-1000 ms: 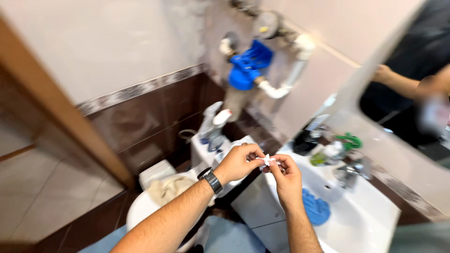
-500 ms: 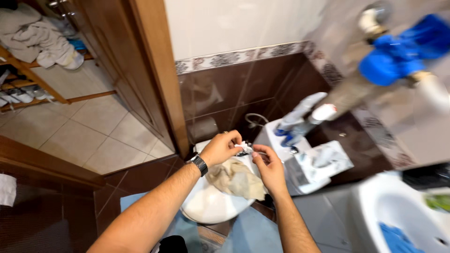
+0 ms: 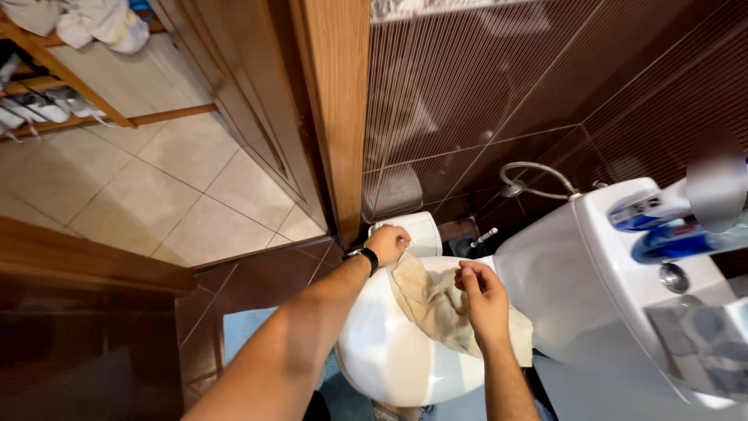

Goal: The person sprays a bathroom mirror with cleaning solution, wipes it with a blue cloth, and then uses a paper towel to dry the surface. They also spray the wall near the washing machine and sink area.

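1. Your left hand (image 3: 387, 243) is out past the far edge of the toilet lid (image 3: 382, 355), right over the small white bin (image 3: 418, 231) by the wall. Fingers are curled shut, but whether anything's pinched in them, I can't tell. Can't see inside the bin either.
2. Your right hand (image 3: 481, 295) hovers above the beige cloth (image 3: 433, 302), fingers loosely bent, gripping nothing.
3. That cloth is crumpled and draped across the closed lid, reaching toward its right edge.
4. On the cistern top (image 3: 623, 265): two blue-and-white spray bottles (image 3: 662, 226) lying near the flush button (image 3: 673, 277).
5. Room: brown ribbed wall tiles, wooden door frame (image 3: 336, 109), beige floor tiles (image 3: 156, 187) beyond.
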